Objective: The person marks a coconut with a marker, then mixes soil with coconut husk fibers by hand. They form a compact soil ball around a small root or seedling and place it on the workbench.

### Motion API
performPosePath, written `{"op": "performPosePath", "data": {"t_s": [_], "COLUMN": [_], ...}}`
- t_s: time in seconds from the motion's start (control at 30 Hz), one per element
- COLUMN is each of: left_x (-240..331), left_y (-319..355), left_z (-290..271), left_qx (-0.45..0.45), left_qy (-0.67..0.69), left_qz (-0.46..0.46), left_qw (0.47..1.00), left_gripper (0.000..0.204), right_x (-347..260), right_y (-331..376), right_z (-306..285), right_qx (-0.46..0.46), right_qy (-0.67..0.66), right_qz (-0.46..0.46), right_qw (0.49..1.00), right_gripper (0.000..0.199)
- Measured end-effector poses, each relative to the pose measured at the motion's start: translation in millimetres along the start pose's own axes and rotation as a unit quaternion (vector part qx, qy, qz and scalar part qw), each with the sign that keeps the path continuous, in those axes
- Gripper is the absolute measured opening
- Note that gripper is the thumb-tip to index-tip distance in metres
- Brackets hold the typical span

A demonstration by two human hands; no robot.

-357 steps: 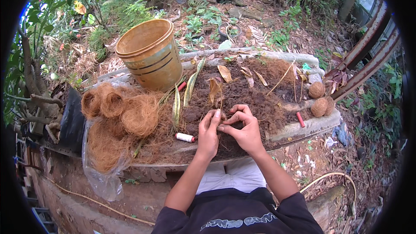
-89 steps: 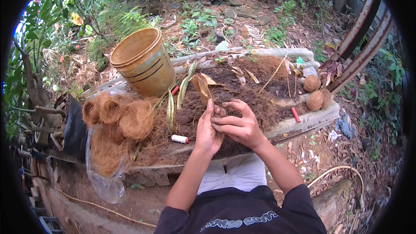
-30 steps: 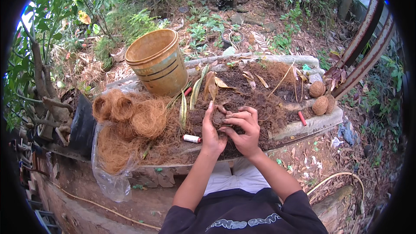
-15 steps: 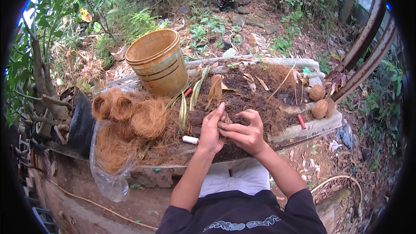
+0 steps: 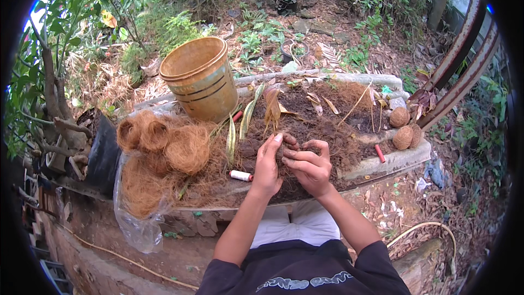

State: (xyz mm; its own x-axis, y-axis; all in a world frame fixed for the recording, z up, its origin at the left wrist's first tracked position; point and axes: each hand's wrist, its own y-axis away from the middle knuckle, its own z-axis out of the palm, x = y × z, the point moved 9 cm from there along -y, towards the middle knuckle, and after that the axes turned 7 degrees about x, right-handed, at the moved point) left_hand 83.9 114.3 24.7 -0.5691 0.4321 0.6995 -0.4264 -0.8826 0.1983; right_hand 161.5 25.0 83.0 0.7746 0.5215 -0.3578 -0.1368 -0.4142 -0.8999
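Both hands, left [image 5: 267, 165] and right [image 5: 309, 165], cupped tight round a dark, crumbly soil clump [image 5: 286, 147], mostly hidden by fingers.

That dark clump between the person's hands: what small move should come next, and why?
Probably keep pressing it round. Both the left hand and right hand cup the dark clump over the soil pile, and it looks loosely packed; the thread spool lies untouched.

Garden, plants [image 5: 164, 27], soil [image 5: 322, 125], pot [image 5: 199, 79]
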Motion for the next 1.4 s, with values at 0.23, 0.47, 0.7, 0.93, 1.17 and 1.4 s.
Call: {"op": "performPosePath", "data": {"t_s": [0.23, 0.47, 0.7, 0.93, 1.17, 1.4], "left_x": [-5, -16, -14, -11, -11, -7], "left_y": [-5, -10, -15, -13, -13, -14], "left_z": [-6, -18, -19, -12, -14, -18], "left_qx": [-0.046, 0.040, 0.042, 0.056, 0.048, 0.093], "left_qy": [0.008, 0.044, 0.068, 0.131, 0.088, 0.087], "left_qz": [-0.011, -0.065, 0.001, -0.022, 0.002, 0.008], "left_qw": [0.999, 0.996, 0.997, 0.990, 0.995, 0.992], "left_gripper": [0.029, 0.033, 0.015, 0.015, 0.021, 0.017], "right_x": [0, 10, 13, 8, 6, 12], "right_y": [3, -4, -12, -15, -14, -17], "right_z": [3, 2, 3, 4, 4, 9], "right_qx": [-0.011, -0.034, -0.019, -0.021, -0.005, -0.028], "right_qy": [0.028, 0.040, -0.035, -0.016, -0.015, 0.014], "right_qz": [0.011, 0.017, 0.113, 0.126, 0.135, 0.178], "right_qw": [0.999, 0.998, 0.993, 0.992, 0.991, 0.984], "right_gripper": [0.026, 0.031, 0.032, 0.032, 0.027, 0.027]}}
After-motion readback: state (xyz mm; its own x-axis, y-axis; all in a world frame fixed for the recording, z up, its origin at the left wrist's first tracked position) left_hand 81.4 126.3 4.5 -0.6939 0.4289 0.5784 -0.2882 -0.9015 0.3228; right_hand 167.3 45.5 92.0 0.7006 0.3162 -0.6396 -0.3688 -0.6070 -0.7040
